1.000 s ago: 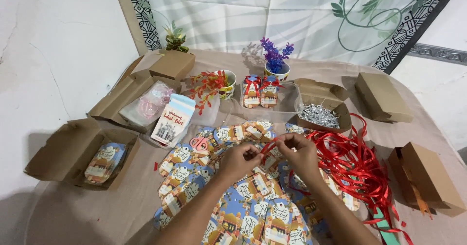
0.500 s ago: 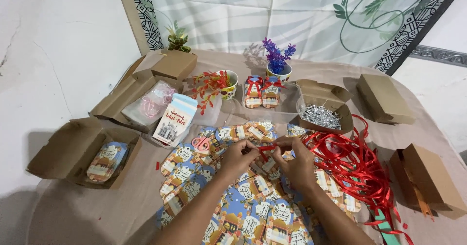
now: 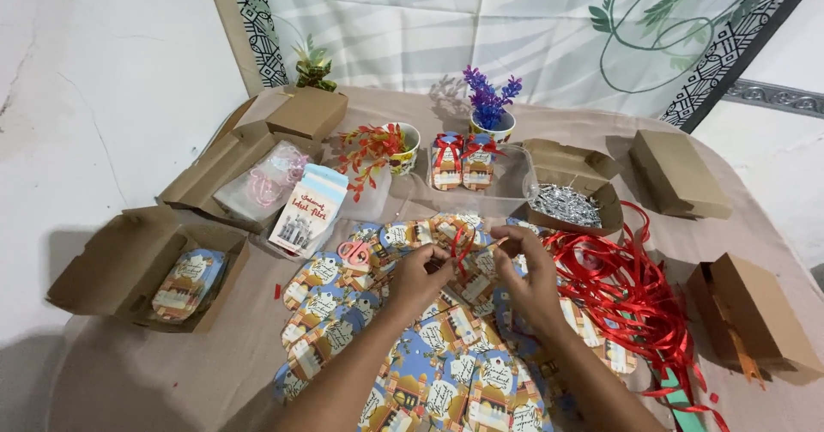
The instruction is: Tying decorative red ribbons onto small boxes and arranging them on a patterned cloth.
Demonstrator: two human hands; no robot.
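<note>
Both hands work close together over the middle of the table. The left hand is curled, its fingertips pinched narrowly on a short piece of red ribbon, which loops up just above the fingers. The right hand sits just beside it, palm turned inward; its thumb and forefinger close toward the same ribbon, while the other fingers spread loosely. Whether the right fingertips actually grip the ribbon or only touch it cannot be told. The ribbon hangs between the two hands, above a spread of small printed gift boxes in blue and orange that covers the cloth under both forearms.

Small pink scissors lie on the flat boxes just left of the left hand. To the right of the right hand lies a loose tangle of red ribbon strips. Beyond the hands, two finished boxes with red bows stand in a clear tray, beside an open cardboard box of silver bits. A purple plant in a pot stands behind them. At the far left an open brown box holds more printed cut-outs.
</note>
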